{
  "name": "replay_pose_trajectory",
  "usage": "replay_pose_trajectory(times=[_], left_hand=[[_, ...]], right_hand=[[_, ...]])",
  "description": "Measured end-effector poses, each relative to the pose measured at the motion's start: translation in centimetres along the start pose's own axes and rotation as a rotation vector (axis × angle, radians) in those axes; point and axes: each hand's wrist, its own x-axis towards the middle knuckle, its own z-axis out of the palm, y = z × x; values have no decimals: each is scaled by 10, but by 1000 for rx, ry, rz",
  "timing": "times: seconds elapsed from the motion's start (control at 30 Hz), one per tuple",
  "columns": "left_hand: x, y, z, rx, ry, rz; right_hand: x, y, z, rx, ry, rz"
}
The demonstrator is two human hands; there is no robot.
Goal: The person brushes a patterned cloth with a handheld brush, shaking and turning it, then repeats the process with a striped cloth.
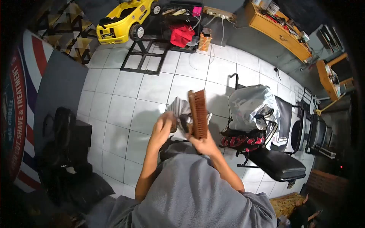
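Note:
My right hand (202, 143) grips a brown wooden brush (198, 113) by its lower end and holds it upright, bristle side turned left. My left hand (164, 122) is closed around a grey-white cloth (180, 106) and a small dark object just left of the brush, close against it. Both hands are raised in front of my chest over the white tiled floor. Grey sleeves cover my upper arms at the bottom of the view.
A black barber chair (279, 161) draped with a silver cape (253, 104) stands to the right. A yellow toy car (125, 21) and a black rack with a red cloth (181, 35) sit at the back. Wooden shelves (277, 32) run along the far right wall. A black chair (66, 152) is at the left.

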Motion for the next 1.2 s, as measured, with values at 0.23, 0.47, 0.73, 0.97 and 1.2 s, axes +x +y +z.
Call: replay_pose_trajectory(times=[0.23,0.47,0.73,0.97,1.2], left_hand=[[28,-42,6,-517,-411,-34],[-1,-2,2,-39,-414,267],[-20,49,-58,225,-362,387],[-10,39,-138,430,211,523],[34,-50,-159,631,721,525]], right_hand=[[-1,19,22,209,120,167],[0,42,3,-329,230,-42],[25,94,-19,-516,715,-76],[-11,86,-60,-637,752,40],[-35,43,-80,-744,741,-165]])
